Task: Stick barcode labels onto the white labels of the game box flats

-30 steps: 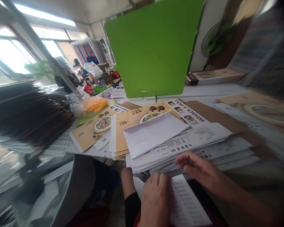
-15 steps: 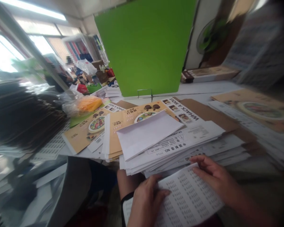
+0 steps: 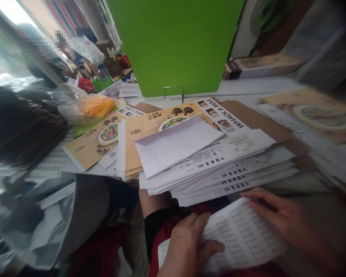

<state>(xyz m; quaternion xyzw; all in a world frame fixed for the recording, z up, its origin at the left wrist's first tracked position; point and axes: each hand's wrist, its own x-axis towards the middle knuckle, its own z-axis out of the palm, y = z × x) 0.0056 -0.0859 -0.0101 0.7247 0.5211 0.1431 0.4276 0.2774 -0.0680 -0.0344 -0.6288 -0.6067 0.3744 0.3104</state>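
A white sheet (image 3: 236,234) printed with rows of "777V-5" labels lies over my lap, below the table edge. My left hand (image 3: 190,242) grips its left part, thumb on top. The upper right edge is pinched between the thumb and fingers of my right hand (image 3: 273,211). Just beyond my hands is a stack of printed card sheets (image 3: 233,154), its lower layers fanned toward me. On that stack rests a blank white folded paper (image 3: 178,146), tilted. Tan printed packaging (image 3: 132,146) with a colorful bowl picture shows behind it.
A green board (image 3: 178,46) stands upright at the back. At the left are a dark stack (image 3: 20,127), a bin with paper scraps (image 3: 86,215) and an orange item in clear plastic (image 3: 96,105). More printed card (image 3: 320,115) lies right; a flat box (image 3: 265,65) sits behind.
The view has tilted down, so the table and board appear higher. Both hands, still holding the label sheet, appear slightly farther right, and more of my lap shows.
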